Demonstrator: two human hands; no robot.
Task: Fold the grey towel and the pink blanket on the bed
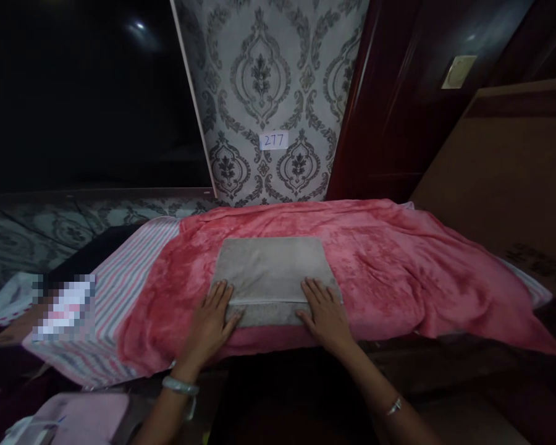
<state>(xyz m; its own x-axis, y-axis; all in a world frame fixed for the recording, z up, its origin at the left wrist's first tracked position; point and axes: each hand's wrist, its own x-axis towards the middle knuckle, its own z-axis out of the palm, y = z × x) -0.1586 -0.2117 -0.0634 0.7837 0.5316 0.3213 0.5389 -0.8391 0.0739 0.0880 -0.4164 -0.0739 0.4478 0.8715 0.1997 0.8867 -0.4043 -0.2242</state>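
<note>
A grey folded cloth point(272, 267) lies flat on a pink blanket point(375, 266), with a folded strip along its near edge. My left hand point(212, 324) rests on the cloth's near left corner, fingers stretched out and thumb pointing inward. On the opposite side, my right hand point(327, 314) lies on the near right corner with its fingers spread. Both palms face down and neither hand grips anything. The cloth's near corners are partly hidden under the hands.
Under the blanket is a striped cloth point(134, 266), showing at the left. A large dark screen point(88, 99) stands behind on the left. A cardboard box point(514, 167) leans at the right. A paper marked 277 point(273, 140) is on the patterned wall. Pink fabric point(88, 414) sits at lower left.
</note>
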